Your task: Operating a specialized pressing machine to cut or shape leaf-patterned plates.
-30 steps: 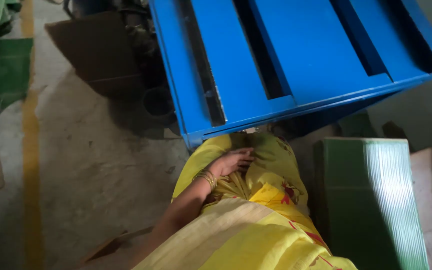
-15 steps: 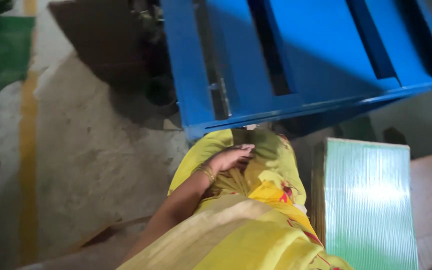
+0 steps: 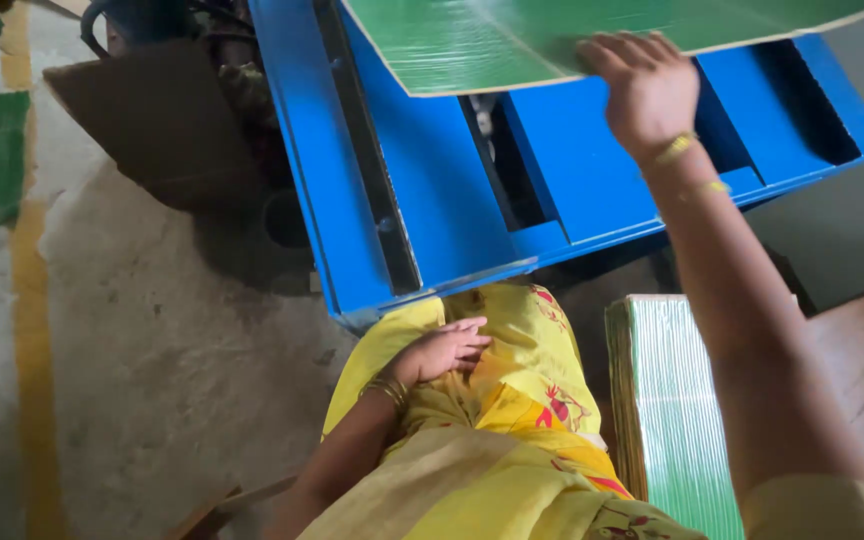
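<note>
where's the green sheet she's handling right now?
In the head view the green sheet lies at the top, flat over the blue machine table, with the right hand on its near edge. The stack of green sheets stands lower right.

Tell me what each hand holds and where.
Right hand grips the green cardboard sheet at its near edge. Left hand holds nothing, resting on yellow cloth.

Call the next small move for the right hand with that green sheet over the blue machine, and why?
Probably lower the green sheet flat onto the blue machine top. The right hand grips only its near edge, and the sheet hangs tilted above the slots rather than lying on them. The left hand rests on the yellow cloth in the lap, lending no support.
</note>
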